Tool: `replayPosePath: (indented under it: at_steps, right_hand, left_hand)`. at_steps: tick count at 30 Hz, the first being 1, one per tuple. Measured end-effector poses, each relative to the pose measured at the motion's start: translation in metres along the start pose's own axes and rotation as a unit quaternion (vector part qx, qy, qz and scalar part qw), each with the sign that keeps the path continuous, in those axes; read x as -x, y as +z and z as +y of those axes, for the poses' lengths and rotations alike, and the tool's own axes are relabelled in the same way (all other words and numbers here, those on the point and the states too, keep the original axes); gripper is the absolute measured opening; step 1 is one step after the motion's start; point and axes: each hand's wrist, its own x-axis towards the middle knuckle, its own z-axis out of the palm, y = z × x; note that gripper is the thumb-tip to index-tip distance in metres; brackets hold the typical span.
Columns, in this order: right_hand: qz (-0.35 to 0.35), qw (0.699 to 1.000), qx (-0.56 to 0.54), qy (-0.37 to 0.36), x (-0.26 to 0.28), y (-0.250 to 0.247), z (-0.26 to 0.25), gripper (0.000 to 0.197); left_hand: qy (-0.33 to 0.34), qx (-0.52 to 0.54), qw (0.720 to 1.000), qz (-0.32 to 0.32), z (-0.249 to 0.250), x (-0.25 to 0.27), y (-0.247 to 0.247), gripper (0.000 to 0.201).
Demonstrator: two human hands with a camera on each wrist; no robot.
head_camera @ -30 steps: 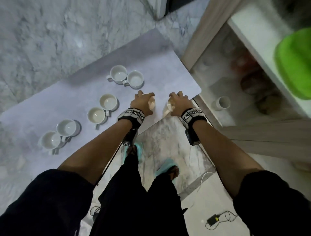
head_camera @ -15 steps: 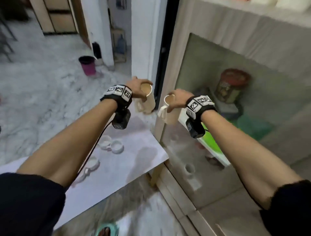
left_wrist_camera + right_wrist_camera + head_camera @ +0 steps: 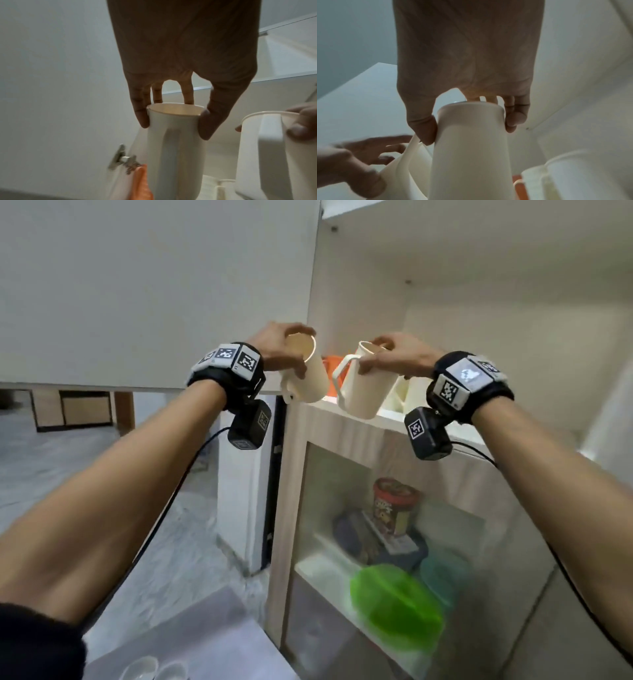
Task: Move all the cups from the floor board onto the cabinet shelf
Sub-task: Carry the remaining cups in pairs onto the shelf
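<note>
My left hand [image 3: 284,350] [image 3: 173,119] grips a cream cup [image 3: 310,378] [image 3: 173,151] by its rim, fingers over the top. My right hand [image 3: 390,354] [image 3: 471,121] holds a second cream cup [image 3: 364,386] [image 3: 471,155] the same way, its handle [image 3: 339,374] turned left. Both cups hang in the air at the front edge of the cabinet shelf [image 3: 390,414], side by side. Other cream cups [image 3: 407,393] [image 3: 556,180] stand on the shelf behind. At the bottom of the head view, two cups [image 3: 154,671] sit on the floor board [image 3: 212,635].
An open white cabinet door [image 3: 154,292] hangs left of the shelf, its hinge [image 3: 121,159] close to the left cup. An orange object [image 3: 330,371] stands at the shelf's left back. Below, a glass door [image 3: 394,542] shows a tin and a green lid.
Both hands rose with their cups from floor level to the height of the cabinet shelf. The head view swung up from the floor board to the cabinet.
</note>
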Motion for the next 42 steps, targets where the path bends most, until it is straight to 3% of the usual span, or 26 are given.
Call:
replayPosePath:
  at_steps: [6,13,16,22,26,32,36,39,42]
  right_hand:
    - [0.076,0.987,0.076,0.119,0.030,-0.076,0.047,0.066]
    - [0.086,0.958,0.160,0.221,0.059,-0.100,0.080,0.071]
    - [0.056,0.949,0.159,0.265,0.068,-0.099,0.085,0.071]
    - [0.019,0.932,0.149,0.329,0.077,-0.086,0.104,0.097]
    - [0.044,0.923,0.152,0.352,0.074,-0.075,0.118,0.072]
    - [0.042,0.916,0.148,0.371,0.070,-0.069,0.134,0.058]
    - [0.048,0.907,0.148,0.391,0.066,-0.064,0.141,0.075]
    - [0.053,0.906,0.150,0.392,0.060,-0.063,0.145,0.083]
    - [0.047,0.905,0.158,0.391,0.054,-0.061,0.152,0.091]
  left_hand:
    - [0.110,0.050,0.992,-0.030,0.077,-0.046,0.024,0.073]
    - [0.212,0.078,0.970,-0.095,0.151,-0.078,0.074,0.079]
    - [0.227,0.097,0.960,-0.135,0.165,-0.092,0.101,0.070]
    - [0.253,0.105,0.940,-0.204,0.175,-0.112,0.147,0.067]
    - [0.261,0.094,0.933,-0.231,0.175,-0.121,0.171,0.064]
    - [0.254,0.084,0.935,-0.231,0.176,-0.137,0.192,0.051]
    - [0.244,0.051,0.936,-0.250,0.169,-0.151,0.200,0.042]
    - [0.240,0.044,0.933,-0.264,0.164,-0.160,0.202,0.048]
    - [0.231,0.036,0.937,-0.260,0.158,-0.165,0.201,0.068]
